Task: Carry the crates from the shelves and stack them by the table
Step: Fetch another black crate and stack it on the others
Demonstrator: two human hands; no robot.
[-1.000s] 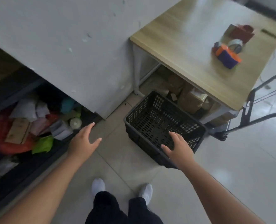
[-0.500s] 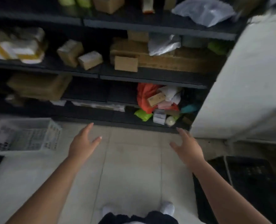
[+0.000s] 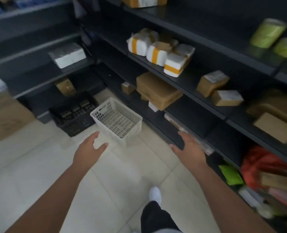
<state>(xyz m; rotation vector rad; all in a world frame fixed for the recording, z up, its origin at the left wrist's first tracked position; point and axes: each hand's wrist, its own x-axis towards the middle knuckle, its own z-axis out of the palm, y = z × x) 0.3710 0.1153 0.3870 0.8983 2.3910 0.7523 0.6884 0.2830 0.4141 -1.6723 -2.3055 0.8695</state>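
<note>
A white perforated crate (image 3: 117, 120) stands empty on the tiled floor in front of the dark shelves (image 3: 198, 91). Just behind it to the left sits a black crate (image 3: 75, 115), also on the floor. My left hand (image 3: 89, 148) hovers open a little short of the white crate's near corner, touching nothing. My right hand (image 3: 190, 148) is open too, held out near the lowest shelf edge and to the right of the white crate. Neither hand holds anything.
The shelves carry brown cardboard parcels (image 3: 158, 91), white packs with yellow tape (image 3: 161, 52) and green bundles (image 3: 267, 33). A large carton (image 3: 4, 115) stands on the floor at left. Red and green bags (image 3: 260, 165) fill the bottom shelf at right.
The view has swung from the table and the black crate beside it, leftward to the shelves. The white crate is now near and central. Both hands stay open and empty.
</note>
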